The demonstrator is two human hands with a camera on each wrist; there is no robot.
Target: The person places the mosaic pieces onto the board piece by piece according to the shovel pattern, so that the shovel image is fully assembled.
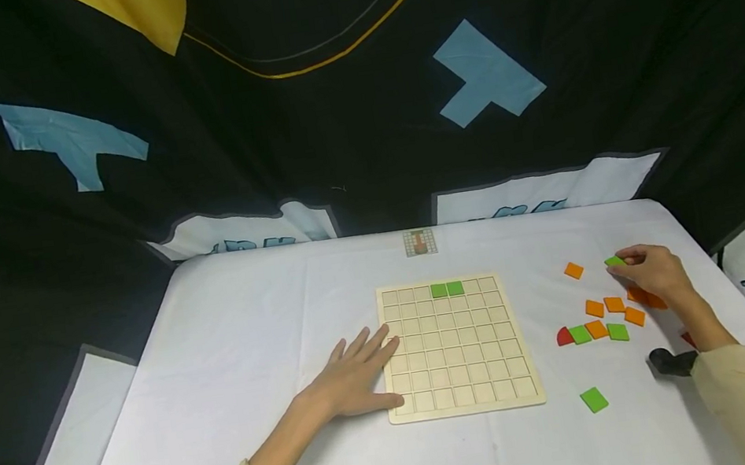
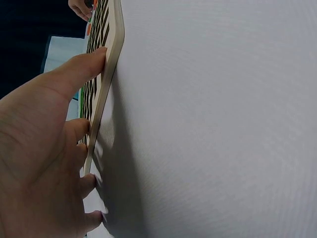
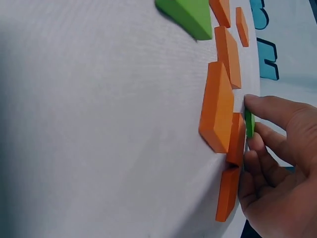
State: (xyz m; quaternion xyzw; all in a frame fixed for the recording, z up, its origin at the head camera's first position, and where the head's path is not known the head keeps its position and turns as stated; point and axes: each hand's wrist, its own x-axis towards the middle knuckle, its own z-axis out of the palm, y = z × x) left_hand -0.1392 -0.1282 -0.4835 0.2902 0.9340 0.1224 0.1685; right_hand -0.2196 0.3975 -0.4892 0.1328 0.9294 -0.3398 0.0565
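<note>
A wooden grid board (image 1: 460,347) lies on the white table, with two green tiles (image 1: 447,289) side by side in its top row. My left hand (image 1: 354,382) is spread at the board's left edge; in the left wrist view the thumb of this hand (image 2: 44,134) touches the board's rim (image 2: 115,39). At the far right, my right hand (image 1: 653,272) pinches a green tile (image 1: 614,261) between thumb and fingers. The right wrist view shows that tile (image 3: 249,123) edge-on in the right hand (image 3: 285,158), beyond several orange tiles (image 3: 218,106).
Right of the board lie loose orange tiles (image 1: 594,309), green tiles (image 1: 594,400) and a red rounded piece (image 1: 564,336). A small patterned card (image 1: 420,242) lies at the table's back edge. Dark cloth (image 1: 332,151) hangs behind the table.
</note>
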